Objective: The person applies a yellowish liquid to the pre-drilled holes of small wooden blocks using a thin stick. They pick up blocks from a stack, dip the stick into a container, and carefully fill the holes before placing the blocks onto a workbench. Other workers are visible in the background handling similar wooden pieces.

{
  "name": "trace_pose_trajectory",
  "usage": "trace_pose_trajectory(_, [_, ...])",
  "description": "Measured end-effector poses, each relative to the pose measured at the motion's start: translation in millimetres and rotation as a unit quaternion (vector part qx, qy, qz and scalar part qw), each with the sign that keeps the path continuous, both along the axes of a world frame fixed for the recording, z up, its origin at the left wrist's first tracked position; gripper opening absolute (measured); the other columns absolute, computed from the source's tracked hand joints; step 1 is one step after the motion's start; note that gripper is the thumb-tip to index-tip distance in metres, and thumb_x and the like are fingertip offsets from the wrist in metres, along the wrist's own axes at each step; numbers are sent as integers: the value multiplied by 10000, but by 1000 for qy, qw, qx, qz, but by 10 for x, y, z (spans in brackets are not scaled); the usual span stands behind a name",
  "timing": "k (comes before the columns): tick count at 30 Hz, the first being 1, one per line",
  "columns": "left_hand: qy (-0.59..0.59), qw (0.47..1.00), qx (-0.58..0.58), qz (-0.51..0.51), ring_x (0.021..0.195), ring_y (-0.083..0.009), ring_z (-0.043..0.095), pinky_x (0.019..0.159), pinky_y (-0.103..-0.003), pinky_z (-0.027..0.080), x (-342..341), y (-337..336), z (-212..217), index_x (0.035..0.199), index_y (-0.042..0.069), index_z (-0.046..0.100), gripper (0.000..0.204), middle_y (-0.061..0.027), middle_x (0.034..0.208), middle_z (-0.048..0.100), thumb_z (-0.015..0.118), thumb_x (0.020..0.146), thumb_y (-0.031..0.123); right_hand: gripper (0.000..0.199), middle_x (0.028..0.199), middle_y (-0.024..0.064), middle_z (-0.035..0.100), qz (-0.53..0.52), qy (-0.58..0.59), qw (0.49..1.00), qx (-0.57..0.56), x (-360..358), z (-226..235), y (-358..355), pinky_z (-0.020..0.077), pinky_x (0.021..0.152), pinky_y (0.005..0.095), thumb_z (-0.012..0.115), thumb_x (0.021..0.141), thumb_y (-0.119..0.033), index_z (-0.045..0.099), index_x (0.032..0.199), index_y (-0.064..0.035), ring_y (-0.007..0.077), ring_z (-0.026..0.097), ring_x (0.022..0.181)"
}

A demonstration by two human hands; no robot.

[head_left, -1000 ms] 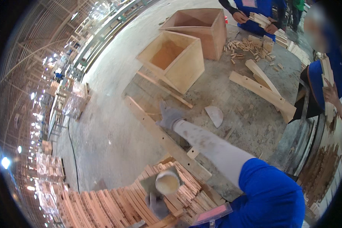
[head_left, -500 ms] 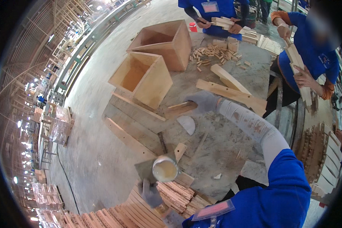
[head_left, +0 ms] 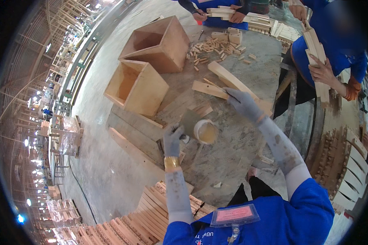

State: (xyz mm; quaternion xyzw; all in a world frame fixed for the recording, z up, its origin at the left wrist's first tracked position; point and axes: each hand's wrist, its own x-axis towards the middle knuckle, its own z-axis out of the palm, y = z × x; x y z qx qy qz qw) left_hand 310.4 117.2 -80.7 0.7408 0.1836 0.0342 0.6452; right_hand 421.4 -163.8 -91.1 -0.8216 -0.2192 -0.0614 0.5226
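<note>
My left hand (head_left: 173, 141), in a grey glove, is closed at the edge of a flat grey board (head_left: 188, 121). Against that board is a white cup (head_left: 206, 131) of pale yellow, glue-like liquid, tilted toward me. My gloved right hand (head_left: 244, 105) is pinched on a thin wooden stick (head_left: 212, 83), whose far end points left over a pale wooden rail (head_left: 208, 89). A second rail (head_left: 233, 78) lies at an angle behind it. Partly behind the board and cup, a short wooden piece (head_left: 203, 109) rests on the grey worktable (head_left: 237, 151).
Two open wooden boxes (head_left: 161, 92) (head_left: 173, 47) stand at the table's far left. Beyond the rails lies a heap of small dowels (head_left: 214, 49). Two co-workers in blue hold wooden parts (head_left: 315, 49) across the table. Stacked slats (head_left: 131, 220) fill the lower left.
My left hand has moved up and away from me with the board and cup, to mid-table. My right hand has left the short wooden piece and moved right to the rails.
</note>
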Motion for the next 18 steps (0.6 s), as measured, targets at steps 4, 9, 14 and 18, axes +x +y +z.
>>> trace_pose_trajectory(4, [-3,996,-88,0,634,-104,551,532,-223,457,542,-21,-283,835,33,609,102,-10,727,568,608,827,135,285,842,172,609,-29,82,996,20,-602,-117,-315,460,661,324,597,826,-105,575,1102,-35,301,598,747])
trace_pose_trajectory(9, [-23,995,70,-65,670,-111,536,557,-238,458,745,100,-523,884,35,597,138,-5,762,573,601,847,168,196,860,150,618,-37,71,996,-30,-1038,-228,-400,467,675,356,611,817,-131,638,995,-54,315,599,773])
trace_pose_trajectory(14, [-66,962,266,17,675,-163,519,586,-301,420,527,-89,-671,801,-9,562,166,-53,698,520,613,799,149,180,881,115,625,-66,25,993,-99,-1123,-367,-418,462,717,391,627,786,-160,667,945,-86,307,587,830])
trace_pose_trajectory(18, [-67,959,237,137,665,-187,486,622,-321,407,327,-349,-841,739,-20,551,163,-76,669,506,612,761,130,194,823,88,606,-86,-12,988,-128,-1035,-471,-460,435,737,396,629,766,-132,667,954,-99,304,560,825])
